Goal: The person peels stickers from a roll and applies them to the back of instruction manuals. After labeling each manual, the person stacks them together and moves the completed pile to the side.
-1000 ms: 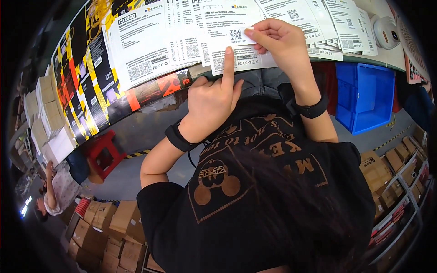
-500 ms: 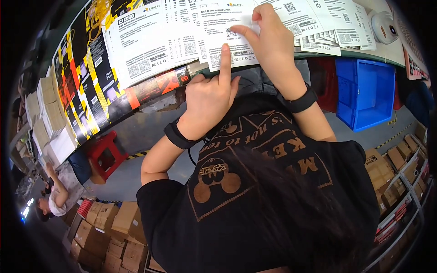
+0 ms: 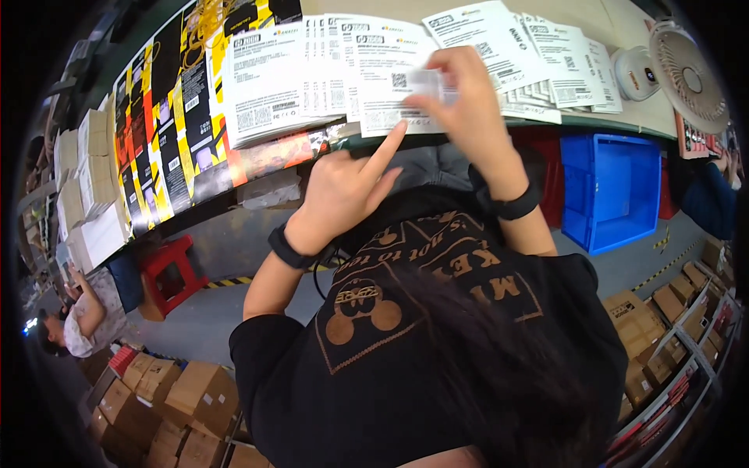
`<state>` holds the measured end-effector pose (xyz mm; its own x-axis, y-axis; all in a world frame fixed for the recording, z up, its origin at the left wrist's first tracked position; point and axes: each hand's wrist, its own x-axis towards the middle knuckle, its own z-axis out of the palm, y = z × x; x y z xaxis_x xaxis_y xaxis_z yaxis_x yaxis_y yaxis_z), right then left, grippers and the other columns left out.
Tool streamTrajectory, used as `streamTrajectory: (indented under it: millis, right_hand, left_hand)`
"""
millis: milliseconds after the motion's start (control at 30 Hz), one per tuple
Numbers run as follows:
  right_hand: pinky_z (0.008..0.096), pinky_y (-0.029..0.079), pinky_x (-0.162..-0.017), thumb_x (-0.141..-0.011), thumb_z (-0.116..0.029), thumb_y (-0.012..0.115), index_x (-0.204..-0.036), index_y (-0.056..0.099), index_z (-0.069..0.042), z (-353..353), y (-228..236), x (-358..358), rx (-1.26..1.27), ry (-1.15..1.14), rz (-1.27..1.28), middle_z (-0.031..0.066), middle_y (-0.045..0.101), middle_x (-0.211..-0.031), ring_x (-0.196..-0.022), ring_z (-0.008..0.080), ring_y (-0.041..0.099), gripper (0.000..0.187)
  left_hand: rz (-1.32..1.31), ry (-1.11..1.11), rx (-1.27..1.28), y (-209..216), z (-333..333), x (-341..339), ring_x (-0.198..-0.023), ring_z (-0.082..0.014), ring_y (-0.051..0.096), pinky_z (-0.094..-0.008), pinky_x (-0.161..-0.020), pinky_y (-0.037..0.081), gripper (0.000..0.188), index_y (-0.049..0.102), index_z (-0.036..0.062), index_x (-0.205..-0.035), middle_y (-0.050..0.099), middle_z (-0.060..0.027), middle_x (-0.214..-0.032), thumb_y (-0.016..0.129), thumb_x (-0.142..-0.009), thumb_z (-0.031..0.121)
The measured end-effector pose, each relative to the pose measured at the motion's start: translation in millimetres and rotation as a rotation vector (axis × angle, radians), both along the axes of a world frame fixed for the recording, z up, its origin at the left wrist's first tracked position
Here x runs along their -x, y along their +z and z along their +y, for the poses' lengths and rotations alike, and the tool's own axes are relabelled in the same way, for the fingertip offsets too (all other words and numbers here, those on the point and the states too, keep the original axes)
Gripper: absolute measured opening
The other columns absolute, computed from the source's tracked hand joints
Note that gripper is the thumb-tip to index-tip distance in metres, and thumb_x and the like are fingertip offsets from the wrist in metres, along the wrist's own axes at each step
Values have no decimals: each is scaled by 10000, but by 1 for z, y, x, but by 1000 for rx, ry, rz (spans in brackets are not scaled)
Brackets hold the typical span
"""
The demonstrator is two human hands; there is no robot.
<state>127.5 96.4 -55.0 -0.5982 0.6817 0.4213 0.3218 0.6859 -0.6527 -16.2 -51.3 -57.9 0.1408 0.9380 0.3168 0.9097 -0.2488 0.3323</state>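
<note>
In front of me a printed white sheet (image 3: 381,101) with a square code lies on top of several overlapping ones. My left hand (image 3: 343,191) is at its lower edge, index finger stretched onto the sheet and thumb apart, the other fingers curled; it holds nothing. Above the sheet's right part, my right hand (image 3: 472,105) pinches a small, pale, see-through piece (image 3: 426,84) between thumb and fingers. Motion blurs that piece, so its kind is unclear. A neat stack of like sheets (image 3: 265,86) is to the left, and a fanned-out group (image 3: 488,47) to the right.
Yellow-and-black printed packaging (image 3: 168,132) covers the table's left, with yellow rubber bands (image 3: 207,23) on it. A small fan (image 3: 688,78) and a round white device (image 3: 636,74) stand right. Below are a blue crate (image 3: 610,195) and red stool (image 3: 172,269). Another person (image 3: 90,312) sits left.
The pale piece now shows between my right thumb and fingers, which were apart over the sheet before. My left index finger stays on the sheet's lower part. The whole view has shifted, showing more table.
</note>
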Motion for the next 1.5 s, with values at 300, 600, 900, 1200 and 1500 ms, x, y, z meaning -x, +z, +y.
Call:
streamTrajectory:
  millis: [300,600,900,1200,1500]
  right_hand:
    - [411,405,-990,-751,-39,607,-1237,516,-50,-33,7,6,-335,388,-135,167,501,-1283,-1193,313,487,494]
    - [444,370,-1017,-784,-15,558,-1261,506,-51,26,38,-58,-514,258,-243,176,526,-1259,-1208,283,484,481]
    - [325,420,-944,-793,-126,675,-1182,556,-10,-8,58,-17,478,641,122,110,625,-1109,-1077,204,569,423]
    - [200,484,-707,-811,-85,680,-884,656,11,-16,59,-1,726,478,122,25,653,-791,-741,93,612,123]
    - [232,491,-759,-801,-61,682,-925,649,10,6,44,4,473,412,341,69,647,-937,-831,138,620,147]
  left_hand:
    - [-331,18,45,85,-37,12,-432,-188,379,-295,-452,323,399,659,65,-1085,475,-11,-508,722,-695,117]
    - [-389,109,-110,106,-26,2,-503,-173,433,-289,-479,330,383,659,53,-1074,537,-42,-625,718,-697,89]
    - [-619,225,-169,105,-7,-4,-688,-205,598,-272,-650,459,297,650,40,-1064,647,-107,-827,658,-767,31]
    - [-433,286,-247,87,9,-8,-757,-185,643,-250,-667,482,227,642,-1,-960,665,-117,-870,698,-746,48]
    - [-641,414,-76,70,22,-15,-633,-113,605,-237,-577,462,221,649,-7,-891,659,-76,-744,741,-718,95]
